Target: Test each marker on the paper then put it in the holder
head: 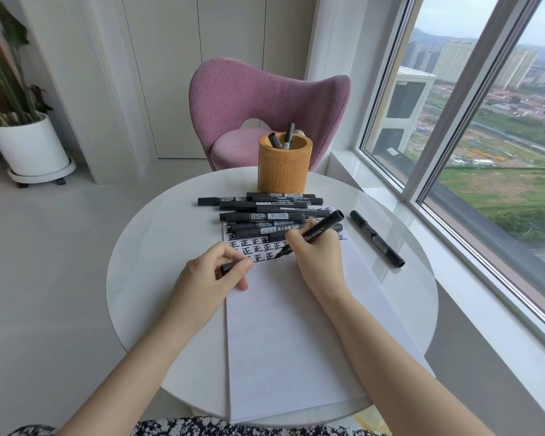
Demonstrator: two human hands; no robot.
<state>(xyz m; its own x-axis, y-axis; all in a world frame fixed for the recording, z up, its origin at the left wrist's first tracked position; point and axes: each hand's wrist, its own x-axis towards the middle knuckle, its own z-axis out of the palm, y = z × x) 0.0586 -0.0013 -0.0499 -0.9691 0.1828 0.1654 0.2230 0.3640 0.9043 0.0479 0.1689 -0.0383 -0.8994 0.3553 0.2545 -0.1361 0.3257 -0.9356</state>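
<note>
Over paper bearing rows of 正, right hand grips a marker and left hand pinches a cap.

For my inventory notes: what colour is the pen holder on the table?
Orange-yellow, like mustard; the head view shows the holder best.

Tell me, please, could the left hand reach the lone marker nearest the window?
Probably not easily: the left hand grips a cap, and the right hand lies between it and that marker.

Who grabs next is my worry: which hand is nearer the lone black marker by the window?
Right. The right hand is just left of the lone black marker; the left hand lies farther left.
</note>
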